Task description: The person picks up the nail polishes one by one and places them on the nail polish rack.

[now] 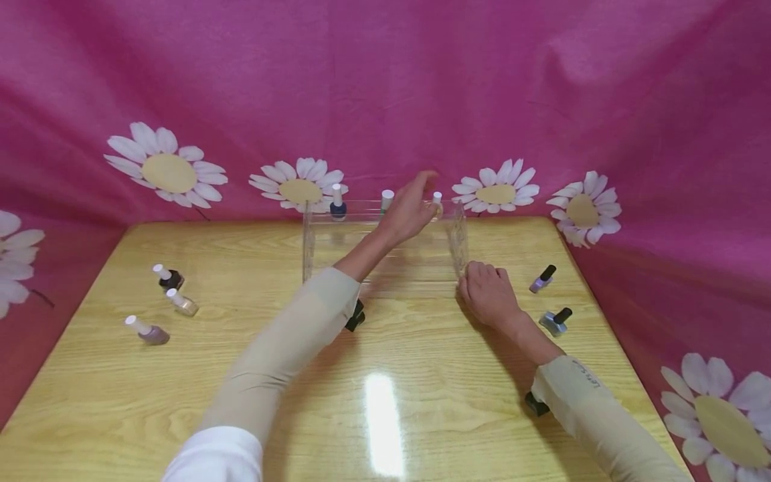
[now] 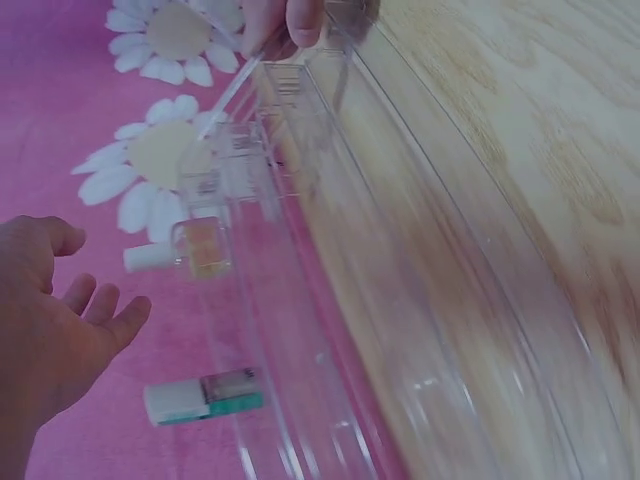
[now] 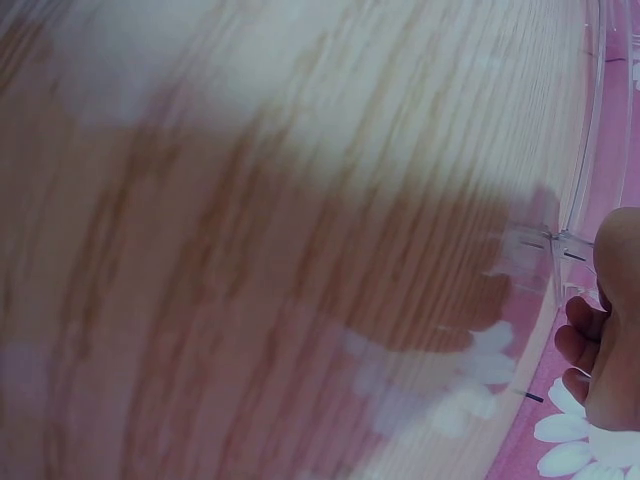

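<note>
A clear stepped plastic display rack [image 1: 385, 284] stands at the back of the table. My left hand [image 1: 409, 211] reaches over its top tier, fingers loosely spread and holding nothing. In the left wrist view that hand [image 2: 60, 335] is apart from a white-capped nail polish bottle [image 2: 203, 248] with peach-coloured contents. A green nail polish bottle [image 2: 205, 396] and a dark blue one [image 1: 338, 204] also stand on the top tier. My right hand [image 1: 489, 291] grips the rack's front right corner, its curled fingers [image 3: 578, 345] partly visible in the right wrist view.
On the left lie a black bottle [image 1: 171, 278], a beige bottle [image 1: 183, 303] and a mauve bottle [image 1: 153, 334]. Purple [image 1: 541, 281] and light blue [image 1: 553, 323] bottles lie right. Black caps [image 1: 355, 317] show beside both forearms. A pink daisy cloth [image 1: 385, 87] hangs behind.
</note>
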`<state>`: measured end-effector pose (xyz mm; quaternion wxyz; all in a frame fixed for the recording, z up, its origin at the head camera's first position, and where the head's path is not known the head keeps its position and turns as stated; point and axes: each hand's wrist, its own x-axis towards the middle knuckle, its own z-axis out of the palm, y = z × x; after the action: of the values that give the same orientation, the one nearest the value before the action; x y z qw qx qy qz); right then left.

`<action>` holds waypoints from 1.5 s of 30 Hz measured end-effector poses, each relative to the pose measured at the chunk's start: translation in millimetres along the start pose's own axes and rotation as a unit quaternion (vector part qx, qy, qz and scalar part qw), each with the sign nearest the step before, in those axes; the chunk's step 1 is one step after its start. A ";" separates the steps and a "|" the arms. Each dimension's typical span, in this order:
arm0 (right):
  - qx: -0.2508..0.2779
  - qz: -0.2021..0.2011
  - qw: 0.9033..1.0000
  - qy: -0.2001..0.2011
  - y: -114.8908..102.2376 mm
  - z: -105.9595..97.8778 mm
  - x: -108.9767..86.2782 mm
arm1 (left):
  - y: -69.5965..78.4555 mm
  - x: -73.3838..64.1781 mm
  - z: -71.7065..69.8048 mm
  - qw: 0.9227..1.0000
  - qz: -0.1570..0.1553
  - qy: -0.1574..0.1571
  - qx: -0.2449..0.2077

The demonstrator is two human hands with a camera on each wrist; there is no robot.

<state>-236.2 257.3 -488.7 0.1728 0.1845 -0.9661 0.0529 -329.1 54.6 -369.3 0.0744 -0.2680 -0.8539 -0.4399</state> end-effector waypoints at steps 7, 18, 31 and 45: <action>0.007 0.000 1.000 -0.005 1.7 -1.5 0.3 | 1.9 -22.4 -20.5 0.998 0.047 -0.001 -0.042; 0.009 0.004 1.000 -0.005 1.1 -3.3 1.4 | -6.0 -66.6 -56.6 0.998 0.051 -0.016 -0.042; 0.003 0.017 0.999 -0.030 2.7 -0.7 -1.4 | -29.0 -116.4 -89.0 0.999 0.015 -0.005 -0.052; -0.008 -0.010 1.000 0.007 -0.2 -1.3 -1.1 | -62.0 -192.4 -149.8 0.994 -0.055 0.083 -0.039</action>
<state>-234.8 257.7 -487.9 0.1814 0.1923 -0.9634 0.0450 -215.3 -168.5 -393.1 0.1100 -0.1856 -0.8407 -0.4967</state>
